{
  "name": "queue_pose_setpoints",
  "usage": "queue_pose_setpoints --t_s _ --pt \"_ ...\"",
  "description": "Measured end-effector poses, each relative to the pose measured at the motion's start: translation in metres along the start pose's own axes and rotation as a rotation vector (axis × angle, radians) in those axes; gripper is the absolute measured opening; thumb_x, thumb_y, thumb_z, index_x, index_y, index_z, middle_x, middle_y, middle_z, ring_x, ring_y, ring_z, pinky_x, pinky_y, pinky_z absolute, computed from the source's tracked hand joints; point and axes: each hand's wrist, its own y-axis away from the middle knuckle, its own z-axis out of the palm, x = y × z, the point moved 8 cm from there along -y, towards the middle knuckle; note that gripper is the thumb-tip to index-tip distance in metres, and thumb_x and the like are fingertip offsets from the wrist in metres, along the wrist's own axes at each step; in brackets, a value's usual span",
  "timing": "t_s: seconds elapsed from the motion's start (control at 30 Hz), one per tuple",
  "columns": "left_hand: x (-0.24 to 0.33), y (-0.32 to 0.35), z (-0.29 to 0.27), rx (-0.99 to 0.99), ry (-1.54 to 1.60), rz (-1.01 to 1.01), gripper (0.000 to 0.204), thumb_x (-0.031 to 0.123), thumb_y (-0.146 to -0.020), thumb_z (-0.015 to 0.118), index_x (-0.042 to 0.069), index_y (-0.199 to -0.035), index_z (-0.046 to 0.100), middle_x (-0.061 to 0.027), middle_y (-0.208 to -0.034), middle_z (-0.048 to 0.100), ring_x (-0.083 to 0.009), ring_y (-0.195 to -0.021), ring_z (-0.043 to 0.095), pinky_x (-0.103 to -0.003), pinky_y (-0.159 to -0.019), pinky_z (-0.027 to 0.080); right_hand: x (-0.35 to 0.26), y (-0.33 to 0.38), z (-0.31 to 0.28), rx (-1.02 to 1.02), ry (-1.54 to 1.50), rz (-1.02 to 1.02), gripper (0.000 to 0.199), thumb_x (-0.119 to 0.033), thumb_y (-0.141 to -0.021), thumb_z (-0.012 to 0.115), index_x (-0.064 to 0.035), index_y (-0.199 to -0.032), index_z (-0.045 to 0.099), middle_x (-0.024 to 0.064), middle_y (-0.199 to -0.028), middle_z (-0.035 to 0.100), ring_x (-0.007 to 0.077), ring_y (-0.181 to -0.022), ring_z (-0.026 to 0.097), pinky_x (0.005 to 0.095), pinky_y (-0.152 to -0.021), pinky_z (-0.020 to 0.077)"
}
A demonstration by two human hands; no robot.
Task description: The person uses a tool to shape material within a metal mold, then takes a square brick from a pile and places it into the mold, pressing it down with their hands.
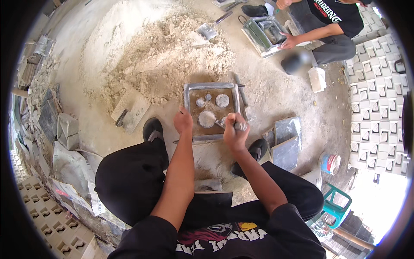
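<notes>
Between my feet a square metal-edged moulding frame (211, 137) lies on the ground, filled with brown packed sand (198, 93). Several round pale discs of different sizes are set in the sand, the largest disc (207, 119) near the middle. My right hand (235, 137) is wrapped round a short tool with a thick rounded handle (241, 126) above the frame's lower right part. The tool's thin end points toward the largest disc; its kind is unclear. My left hand (184, 121) is closed at the frame's left wall, its fingertips hidden.
A sand heap (159, 56) with a trowel (208, 31) lies beyond the frame. Flat dark boards (285, 149) lie right of my foot, near a bucket (330, 164) and green stool (336, 205). A co-worker (327, 34) handles another frame (258, 41) at far right.
</notes>
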Motion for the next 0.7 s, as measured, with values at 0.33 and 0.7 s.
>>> queue_pose_setpoints --t_s 0.33,0.7 --pt "0.003 0.000 0.000 -0.058 0.030 -0.023 0.062 0.043 -0.095 0.027 -0.006 -0.090 0.066 -0.0290 -0.094 0.063 -0.0458 -0.093 0.058 -0.052 -0.085 0.042 -0.053 -0.074 -0.020 0.013 -0.570 0.093 0.045 -0.027 -0.100 0.046 -0.0088 -0.060 0.037 -0.0030 -0.050 0.035 0.0057 -0.045 0.028 0.0252 -0.043 0.0214" --pt "-0.005 -0.005 0.007 -0.028 0.018 0.008 0.062 0.041 -0.095 0.027 -0.007 -0.089 0.065 -0.0295 -0.092 0.062 -0.0473 -0.090 0.057 -0.052 -0.083 0.042 0.022 -0.073 0.005 -0.152 -0.154 0.247 0.045 -0.021 -0.096 0.054 -0.0117 -0.054 0.038 -0.0057 -0.051 0.035 0.0046 -0.048 0.029 0.0254 -0.045 0.0228"
